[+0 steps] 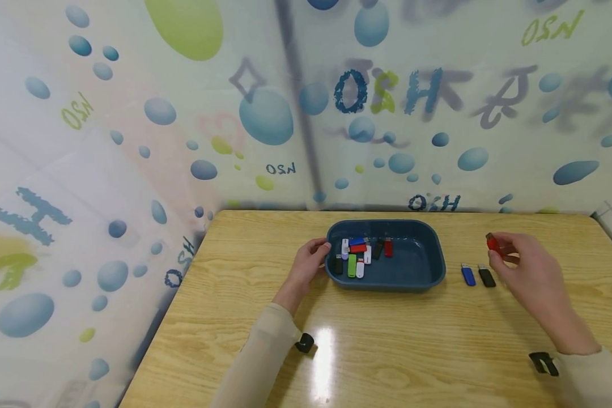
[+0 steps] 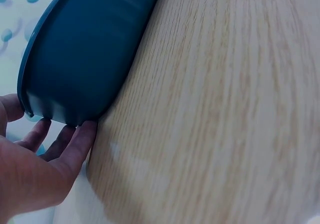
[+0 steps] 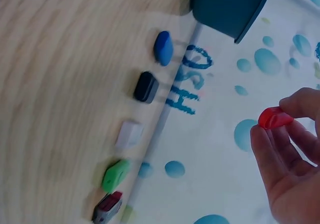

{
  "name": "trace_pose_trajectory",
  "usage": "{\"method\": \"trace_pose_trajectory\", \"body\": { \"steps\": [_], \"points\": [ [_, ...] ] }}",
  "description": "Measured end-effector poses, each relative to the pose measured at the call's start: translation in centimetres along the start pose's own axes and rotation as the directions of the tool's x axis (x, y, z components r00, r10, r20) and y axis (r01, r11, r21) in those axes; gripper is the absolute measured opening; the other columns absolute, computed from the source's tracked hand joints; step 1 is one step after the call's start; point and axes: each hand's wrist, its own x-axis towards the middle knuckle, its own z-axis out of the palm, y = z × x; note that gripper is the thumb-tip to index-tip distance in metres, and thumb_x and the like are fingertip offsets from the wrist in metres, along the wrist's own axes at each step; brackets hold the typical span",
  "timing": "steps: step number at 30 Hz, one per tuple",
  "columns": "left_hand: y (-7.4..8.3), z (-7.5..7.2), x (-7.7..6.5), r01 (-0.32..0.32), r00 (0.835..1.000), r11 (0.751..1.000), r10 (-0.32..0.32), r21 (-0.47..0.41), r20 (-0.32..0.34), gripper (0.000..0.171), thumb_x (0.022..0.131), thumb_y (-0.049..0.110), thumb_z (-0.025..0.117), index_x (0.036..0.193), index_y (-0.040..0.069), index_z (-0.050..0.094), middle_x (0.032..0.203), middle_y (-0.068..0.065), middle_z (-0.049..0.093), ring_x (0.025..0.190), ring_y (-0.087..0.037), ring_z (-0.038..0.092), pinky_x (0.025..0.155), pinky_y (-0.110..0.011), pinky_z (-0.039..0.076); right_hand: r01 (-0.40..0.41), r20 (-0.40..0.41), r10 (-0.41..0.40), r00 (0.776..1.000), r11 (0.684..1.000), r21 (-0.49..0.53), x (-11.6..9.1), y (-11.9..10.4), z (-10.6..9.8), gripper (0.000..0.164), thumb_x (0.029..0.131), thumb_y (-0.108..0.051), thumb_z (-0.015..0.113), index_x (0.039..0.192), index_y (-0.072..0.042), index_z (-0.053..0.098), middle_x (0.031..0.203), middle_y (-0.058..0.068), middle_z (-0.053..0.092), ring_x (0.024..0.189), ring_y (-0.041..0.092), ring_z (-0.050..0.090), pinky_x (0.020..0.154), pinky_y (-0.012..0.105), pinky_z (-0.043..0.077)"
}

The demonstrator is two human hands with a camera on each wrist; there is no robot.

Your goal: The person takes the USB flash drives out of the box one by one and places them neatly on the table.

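Note:
A dark blue plastic tub [image 1: 418,266] stands on the wooden table with several USB sticks in its left half, among them a green stick [image 1: 352,265] and a red stick [image 1: 389,248]. My left hand [image 1: 308,263] grips the tub's left end, thumb at the rim and fingertips against the outer wall. To the right of the tub, my right hand [image 1: 530,269] pinches a red USB stick [image 3: 275,118] between thumb and fingers, raised above the table. Nearest to it on the table lie a blue USB stick [image 1: 468,275] and a black USB stick [image 1: 487,276].
Farther along that row, the right wrist view shows a white stick [image 3: 129,134], a green stick [image 3: 116,175] and a dark stick with red [image 3: 107,207]. A patterned curtain [image 1: 265,187] hangs behind the wooden table [image 1: 387,345].

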Motion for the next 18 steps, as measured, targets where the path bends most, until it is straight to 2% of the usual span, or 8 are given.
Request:
{"method": "trace_pose_trajectory", "body": {
  "steps": [6,14,16,17,18],
  "points": [
    [0.0,0.0,0.0,0.007,1.0,1.0,-0.007,0.004,0.004,0.046,0.108,0.029,0.057,0.147,0.004,0.053,0.141,-0.017,0.058,0.121,-0.031,0.061,0.104,-0.047,0.053,-0.016,-0.016,0.016,1.0,0.999,-0.028,-0.7,1.8,-0.8,0.035,0.09,0.001,0.07,0.123,0.011,0.062,0.109,0.026,0.061,0.09,0.032,0.058,0.069,-0.006,0.031],
    [0.1,-0.1,-0.1,-0.003,1.0,1.0,0.003,0.001,0.012,0.047,0.108,0.029,0.056,0.147,0.003,0.053,0.142,-0.017,0.057,0.121,-0.03,0.061,0.104,-0.048,0.053,-0.101,-0.001,0.102,0.995,0.991,-0.091,-1.1,3.5,-1.8,0.036,0.093,-0.001,0.066,0.123,0.017,0.058,0.109,0.033,0.058,0.091,0.048,0.062,0.061,-0.003,0.027],
    [0.0,-0.1,-0.1,-0.006,1.0,1.0,0.006,0.002,0.014,0.047,0.109,0.028,0.055,0.147,0.002,0.052,0.142,-0.017,0.057,0.121,-0.03,0.061,0.104,-0.048,0.053,-0.124,0.0,0.124,0.992,0.988,-0.095,-1.1,3.8,-2.1,0.036,0.094,0.0,0.066,0.124,0.018,0.057,0.11,0.034,0.058,0.093,0.05,0.061,0.058,-0.001,0.031],
    [0.0,-0.1,-0.1,-0.007,1.0,1.0,0.007,0.002,0.014,0.047,0.109,0.028,0.055,0.147,0.002,0.052,0.142,-0.017,0.057,0.121,-0.03,0.061,0.104,-0.048,0.053,-0.134,0.003,0.135,0.991,0.986,-0.096,-1.1,4.0,-2.3,0.036,0.094,0.0,0.065,0.124,0.018,0.056,0.111,0.035,0.058,0.094,0.051,0.06,0.059,0.004,0.041],
    [0.0,-0.1,-0.1,-0.006,1.0,1.0,0.006,0.001,0.015,0.046,0.109,0.028,0.055,0.147,0.002,0.052,0.141,-0.017,0.057,0.121,-0.03,0.061,0.104,-0.048,0.052,-0.141,0.004,0.143,0.99,0.985,-0.098,-1.1,4.1,-2.4,0.036,0.095,0.0,0.065,0.124,0.019,0.056,0.11,0.035,0.058,0.094,0.051,0.061,0.059,0.004,0.041]
  ]
}}
